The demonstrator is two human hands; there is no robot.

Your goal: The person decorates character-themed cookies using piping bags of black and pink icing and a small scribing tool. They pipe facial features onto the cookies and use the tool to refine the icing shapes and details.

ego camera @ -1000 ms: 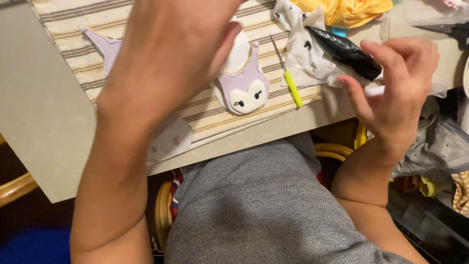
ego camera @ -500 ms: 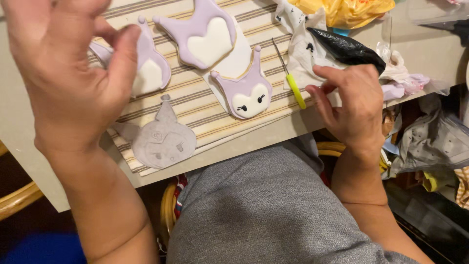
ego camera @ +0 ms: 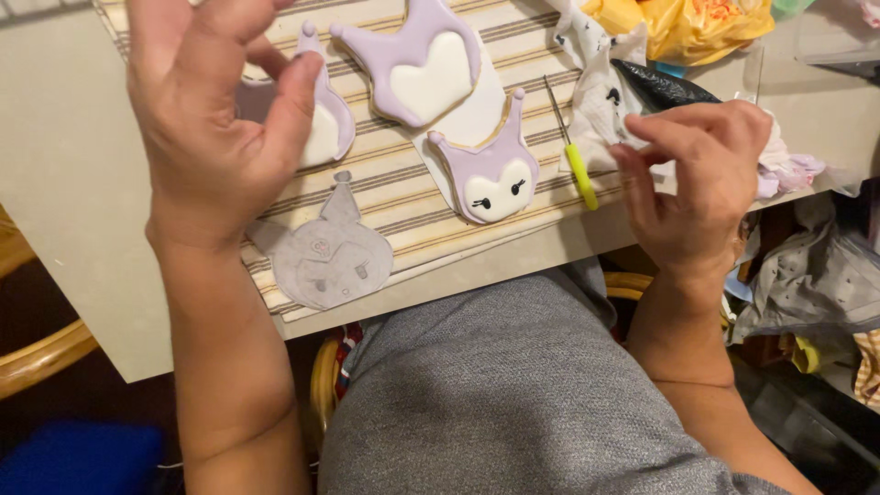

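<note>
Two hands in view. Your left hand (ego camera: 215, 119) is raised above the striped cloth (ego camera: 403, 188), fingers spread wide, holding nothing. Your right hand (ego camera: 697, 188) pinches white spotted fabric (ego camera: 596, 87) at two o'clock on the counter (ego camera: 64, 202), just beside the yellow-handled tool (ego camera: 576, 160).

Warm, even indoor light, soft shadows, sharp focus, dim lower corners.

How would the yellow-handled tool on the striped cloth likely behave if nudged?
The yellow-handled tool looks thin and light, so it would probably slide or pivot easily. Its rounded handle might roll, though the striped cloth may damp that.
</note>
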